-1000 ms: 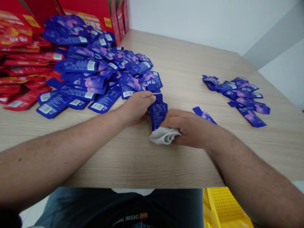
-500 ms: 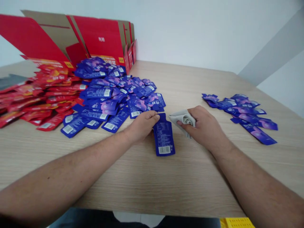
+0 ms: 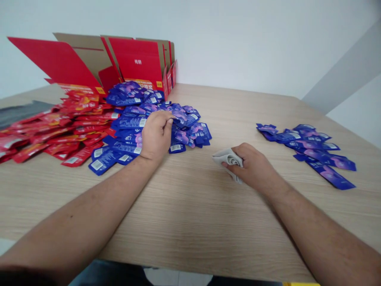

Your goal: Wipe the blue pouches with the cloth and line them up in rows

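right, so the left hand (image 3: 156, 133) reaches over the heap of blue packets (image 3: 127, 124), its fingers curled down and the thumb close against them, next to a packet just right of the thumb tip; whether that packet is pinched or merely touched, i cannot tell. the heap spreads beneath this hand and out to both sides of it, with white barcode labels showing on many packets.

nearer the person and to the right, the right hand (image 3: 251, 167) has a folded, pale grey cloth (image 3: 229, 159) squeezed between thumb and fingers, one rolled end facing the left hand. beyond this hand and to its right lies a smaller group of blue packets (image 3: 318, 153), overlapping one another and well apart from the heap.

to the left of the left hand, red packets (image 3: 71, 131) are piled against the blue ones. past that hand stand red cardboard boxes (image 3: 137, 63) with raised flaps. bare tabletop (image 3: 190, 218) stretches below and between both hands.
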